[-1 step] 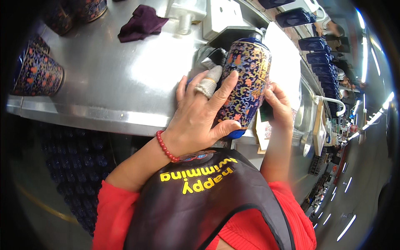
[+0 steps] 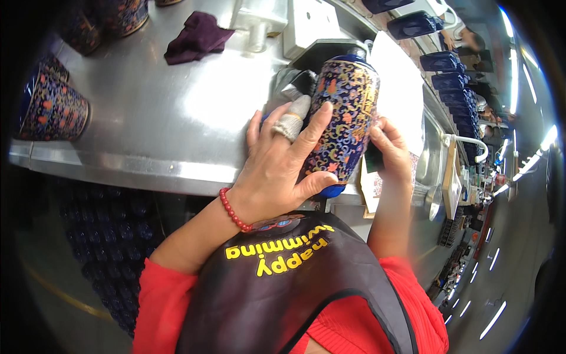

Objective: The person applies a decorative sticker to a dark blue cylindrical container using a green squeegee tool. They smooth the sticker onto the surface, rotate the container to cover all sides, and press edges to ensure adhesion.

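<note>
A dark blue bottle (image 2: 342, 118) with a dense coloured floral pattern lies on its side, its narrow neck pointing away from me. My left hand (image 2: 276, 154) steadies it, thumb and forefinger pressed along its left side. One finger of that hand wears a grey cloth fingerstall (image 2: 292, 121). My right hand (image 2: 391, 147) is at the bottle's right edge, thumb and forefinger pinched together against it. Whatever sits between those fingertips is too small to make out. Beneath and beside the bottle are a dark support (image 2: 330, 47) and a grey cloth (image 2: 288, 82).
On the metal table (image 2: 147, 118) a purple cloth (image 2: 197, 38) lies at the back. Patterned bottles (image 2: 56, 106) stand at the left. A white block (image 2: 309, 26) and a clear flask-shaped piece (image 2: 259, 20) sit behind. Blue bottles (image 2: 445, 79) line the far right, past white paper (image 2: 398, 82).
The whole scene has shifted slightly in the picture. Both hands keep the same grip on the bottle.
</note>
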Demonstrator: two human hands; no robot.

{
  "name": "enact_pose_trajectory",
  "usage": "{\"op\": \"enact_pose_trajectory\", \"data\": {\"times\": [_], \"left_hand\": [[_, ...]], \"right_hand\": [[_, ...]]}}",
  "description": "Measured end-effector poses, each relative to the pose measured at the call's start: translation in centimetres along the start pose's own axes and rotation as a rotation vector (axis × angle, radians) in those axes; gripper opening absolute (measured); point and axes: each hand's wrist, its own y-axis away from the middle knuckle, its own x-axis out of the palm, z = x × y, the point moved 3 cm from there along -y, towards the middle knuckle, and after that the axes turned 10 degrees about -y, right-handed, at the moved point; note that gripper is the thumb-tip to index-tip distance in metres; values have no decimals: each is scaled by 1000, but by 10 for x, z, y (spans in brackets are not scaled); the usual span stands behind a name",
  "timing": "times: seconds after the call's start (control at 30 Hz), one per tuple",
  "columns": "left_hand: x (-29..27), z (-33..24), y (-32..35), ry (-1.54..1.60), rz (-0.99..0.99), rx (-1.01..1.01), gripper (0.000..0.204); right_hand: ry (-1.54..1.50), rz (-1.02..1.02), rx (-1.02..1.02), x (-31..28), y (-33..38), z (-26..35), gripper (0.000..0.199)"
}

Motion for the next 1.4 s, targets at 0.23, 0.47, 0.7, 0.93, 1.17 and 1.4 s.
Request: {"op": "enact_pose_trajectory", "data": {"times": [0.23, 0.47, 0.7, 0.93, 1.17, 1.4], "left_hand": [[0, 3, -2, -14, 26, 30, 97], [2, 3, 12, -124, 3, 49, 116], [-1, 7, 3, 110, -72, 19, 80], [5, 7, -1, 57, -15, 18, 80], [-2, 6, 10, -146, 1, 39, 108], [-12, -7, 4, -541, -81, 77, 94]], "right_hand": [[438, -98, -125, 3, -13, -4, 11], [1106, 10, -764, 39, 42, 24, 48], [956, 222, -760, 50, 79, -21, 58], [1057, 210, -730, 51, 90, -36, 75], [1062, 113, -754, 49, 87, -25, 73], [1181, 43, -848, 51, 77, -12, 80]]}}
